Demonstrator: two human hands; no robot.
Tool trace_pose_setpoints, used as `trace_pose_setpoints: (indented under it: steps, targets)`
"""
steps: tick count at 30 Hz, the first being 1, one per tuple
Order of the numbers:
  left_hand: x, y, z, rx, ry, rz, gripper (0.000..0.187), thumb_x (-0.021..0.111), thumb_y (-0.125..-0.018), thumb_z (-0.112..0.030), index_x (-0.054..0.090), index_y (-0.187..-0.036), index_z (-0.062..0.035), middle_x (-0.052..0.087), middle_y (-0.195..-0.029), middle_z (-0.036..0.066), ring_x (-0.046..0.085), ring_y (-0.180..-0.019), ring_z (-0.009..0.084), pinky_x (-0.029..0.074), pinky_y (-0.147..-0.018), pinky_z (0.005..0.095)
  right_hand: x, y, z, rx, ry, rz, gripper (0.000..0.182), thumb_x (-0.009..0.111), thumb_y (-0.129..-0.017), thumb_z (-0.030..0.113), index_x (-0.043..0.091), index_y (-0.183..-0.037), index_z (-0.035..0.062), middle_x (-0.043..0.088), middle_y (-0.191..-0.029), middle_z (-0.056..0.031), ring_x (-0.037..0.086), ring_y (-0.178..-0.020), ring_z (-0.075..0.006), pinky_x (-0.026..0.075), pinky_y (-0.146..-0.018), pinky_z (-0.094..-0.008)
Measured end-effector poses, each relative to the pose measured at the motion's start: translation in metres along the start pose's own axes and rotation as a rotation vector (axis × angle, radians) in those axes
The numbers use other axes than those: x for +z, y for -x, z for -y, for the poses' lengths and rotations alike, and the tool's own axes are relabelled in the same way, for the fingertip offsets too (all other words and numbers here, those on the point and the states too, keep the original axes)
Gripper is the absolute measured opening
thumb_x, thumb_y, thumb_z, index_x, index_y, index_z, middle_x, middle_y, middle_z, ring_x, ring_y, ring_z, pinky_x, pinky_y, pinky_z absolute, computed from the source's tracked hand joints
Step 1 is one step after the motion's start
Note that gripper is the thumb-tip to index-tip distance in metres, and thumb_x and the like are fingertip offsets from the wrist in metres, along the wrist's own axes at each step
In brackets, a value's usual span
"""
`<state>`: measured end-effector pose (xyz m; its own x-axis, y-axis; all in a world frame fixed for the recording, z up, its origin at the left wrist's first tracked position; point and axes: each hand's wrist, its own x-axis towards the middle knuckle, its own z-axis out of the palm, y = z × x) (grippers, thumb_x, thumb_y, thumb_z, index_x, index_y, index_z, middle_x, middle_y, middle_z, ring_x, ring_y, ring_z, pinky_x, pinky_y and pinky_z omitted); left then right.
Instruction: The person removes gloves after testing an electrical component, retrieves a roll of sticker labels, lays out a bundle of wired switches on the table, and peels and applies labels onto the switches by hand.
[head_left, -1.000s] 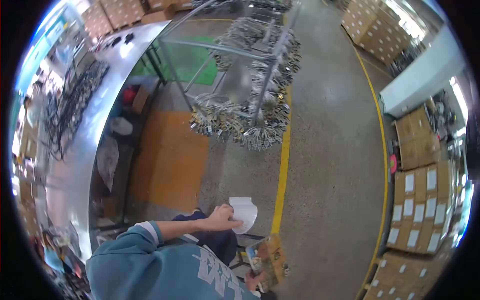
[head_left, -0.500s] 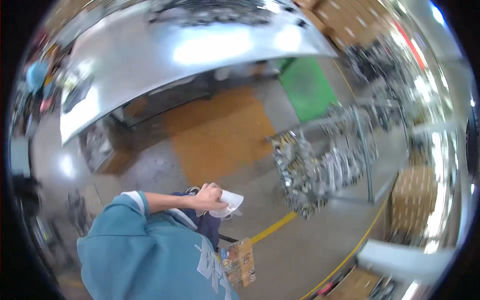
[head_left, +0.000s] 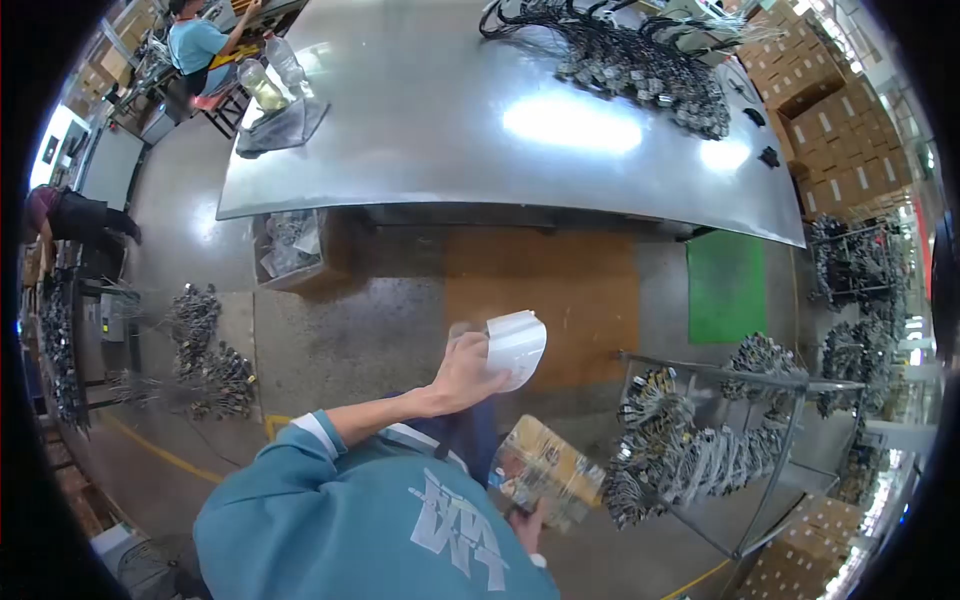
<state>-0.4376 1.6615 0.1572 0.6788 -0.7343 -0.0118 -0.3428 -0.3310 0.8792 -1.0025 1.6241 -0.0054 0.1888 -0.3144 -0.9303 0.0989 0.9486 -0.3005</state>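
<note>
My left hand [head_left: 463, 376] is closed on a curled white sheet [head_left: 517, 350], which looks like paper or a strip of labels. Its arm reaches across in front of my body, above the floor. Lower down, my right hand [head_left: 528, 524] grips the near edge of a piece of cardboard [head_left: 550, 462]. The cardboard is tilted and has a shiny, tape-like surface with dark and coloured patches. Part of the right hand is hidden by the sleeve and the cardboard.
Ahead stands a metal table [head_left: 420, 150] with a pile of cable harnesses [head_left: 650, 70], bottles [head_left: 285, 65] and a grey cloth [head_left: 283, 128]. Under it is an open carton [head_left: 335, 255]. A harness rack [head_left: 790, 420] stands right. A seated co-worker [head_left: 195, 45] is far left.
My view has turned left and sharpened, bringing more of the table into sight. The left hand with the white sheet is raised farther forward. The right hand and more of the cardboard now show.
</note>
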Motion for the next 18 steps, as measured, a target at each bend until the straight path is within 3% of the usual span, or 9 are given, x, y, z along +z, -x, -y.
trace_pose_setpoints:
  steps: [1, 3, 5, 9, 11, 13, 18]
  targets:
    - [-0.006, -0.013, -0.005, -0.037, 0.005, -0.025, 0.029, 0.081, -0.088, -0.028, 0.082, -0.106, -0.0047, 0.073, -0.124, 0.01, 0.053, -0.131, 0.0317, 0.036, -0.114, 0.0487, 0.032, -0.007, 0.02, 0.018, -0.001, 0.013, 0.046, 0.077, -0.099, 0.035, 0.065, -0.136, 0.0102, 0.072, -0.13, -0.0078, 0.069, -0.112, -0.0249, 0.059, -0.097, -0.0379]
    - [-0.005, -0.03, 0.0, -0.08, -0.007, -0.056, 0.029, 0.081, -0.089, -0.027, 0.082, -0.108, -0.0054, 0.073, -0.124, 0.01, 0.053, -0.131, 0.0318, 0.036, -0.114, 0.0484, 0.075, -0.031, 0.053, -0.558, 0.52, 0.011, 0.048, 0.077, -0.1, 0.033, 0.06, -0.141, 0.0124, 0.069, -0.113, -0.0047, 0.065, -0.102, -0.0227, 0.055, -0.096, -0.0338]
    - [-0.011, -0.057, 0.013, -0.106, -0.023, -0.132, 0.03, 0.081, -0.09, -0.027, 0.081, -0.11, -0.0061, 0.072, -0.125, 0.011, 0.053, -0.131, 0.0322, 0.035, -0.115, 0.0476, 0.108, -0.098, 0.101, -0.056, -0.085, -0.088, 0.052, 0.081, -0.097, 0.026, 0.061, -0.144, 0.013, 0.07, -0.126, -0.0069, 0.065, -0.116, -0.0258, 0.053, -0.105, -0.0405]
    - [-0.038, -0.116, -0.003, -0.236, -0.048, -0.144, 0.029, 0.08, -0.091, -0.027, 0.081, -0.111, -0.0059, 0.07, -0.129, 0.013, 0.052, -0.132, 0.033, 0.035, -0.116, 0.0482, 0.203, -0.153, 0.179, -0.03, 0.226, -0.137, 0.054, 0.084, -0.094, 0.025, 0.062, -0.141, 0.0078, 0.069, -0.132, -0.0064, 0.067, -0.116, -0.0246, 0.057, -0.099, -0.0439]
    - [-0.05, -0.142, -0.014, -0.263, -0.01, -0.213, 0.029, 0.08, -0.093, -0.026, 0.081, -0.112, -0.0047, 0.069, -0.13, 0.014, 0.053, -0.131, 0.033, 0.037, -0.115, 0.0487, 0.242, -0.19, 0.206, -0.054, 0.243, 0.017, 0.057, 0.086, -0.092, 0.022, 0.062, -0.141, 0.0071, 0.069, -0.131, -0.0055, 0.067, -0.117, -0.0231, 0.056, -0.097, -0.0422]
    - [-0.064, -0.16, -0.019, -0.237, -0.041, -0.188, 0.029, 0.079, -0.094, -0.024, 0.08, -0.113, -0.0034, 0.069, -0.13, 0.015, 0.053, -0.131, 0.0319, 0.04, -0.113, 0.0469, 0.28, -0.219, 0.236, -0.068, 0.344, 0.043, 0.059, 0.087, -0.09, 0.018, 0.061, -0.142, 0.0041, 0.069, -0.132, -0.0051, 0.066, -0.119, -0.0227, 0.055, -0.098, -0.0415]
    - [-0.074, -0.172, -0.021, -0.322, -0.125, -0.283, 0.028, 0.078, -0.094, -0.02, 0.079, -0.114, -0.0001, 0.068, -0.128, 0.014, 0.058, -0.127, 0.0281, 0.047, -0.107, 0.0397, 0.362, -0.275, 0.298, 0.017, 0.532, 0.042, 0.072, 0.094, -0.082, 0.016, 0.059, -0.145, 0.0066, 0.068, -0.132, -0.0016, 0.064, -0.12, -0.0183, 0.048, -0.096, -0.0322]
